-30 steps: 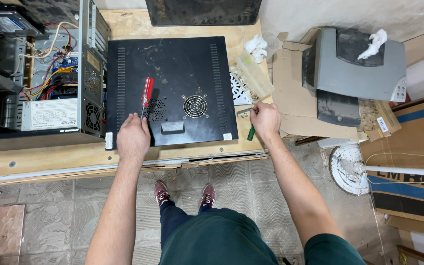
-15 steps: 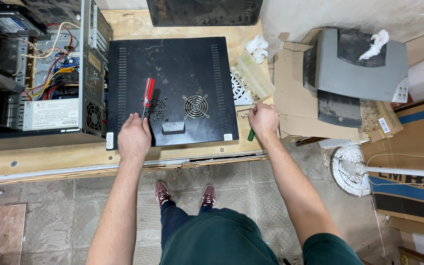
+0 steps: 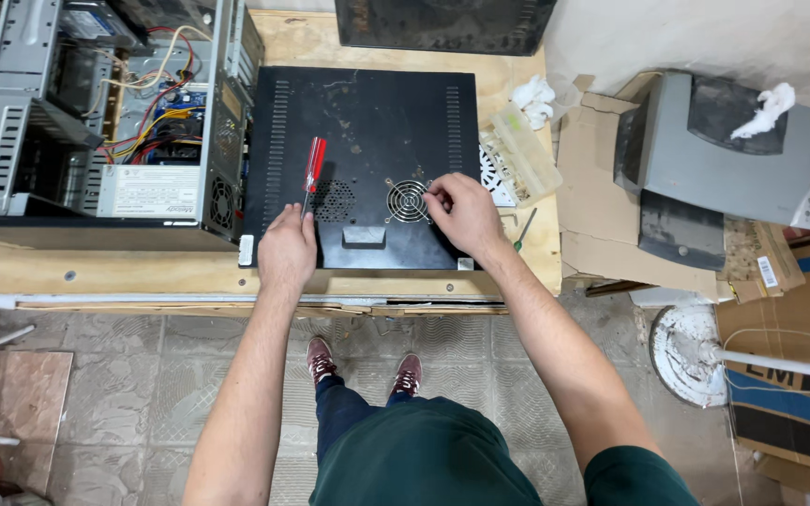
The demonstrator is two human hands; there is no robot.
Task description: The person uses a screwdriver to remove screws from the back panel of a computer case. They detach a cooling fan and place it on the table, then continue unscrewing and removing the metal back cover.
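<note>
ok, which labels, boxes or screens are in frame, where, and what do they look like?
White rectangular label on the open computer case, left of the left hand.
Small white sticker at the black panel's near-left corner.
Small white tag on brown cardboard, right.
Blue-and-white box, lower right.
No screens visible.

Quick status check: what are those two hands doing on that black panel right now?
Left hand flat on black side panel, beside red screwdriver. Right hand fingering the round fan grille. Nothing gripped. Open computer case left.
</note>
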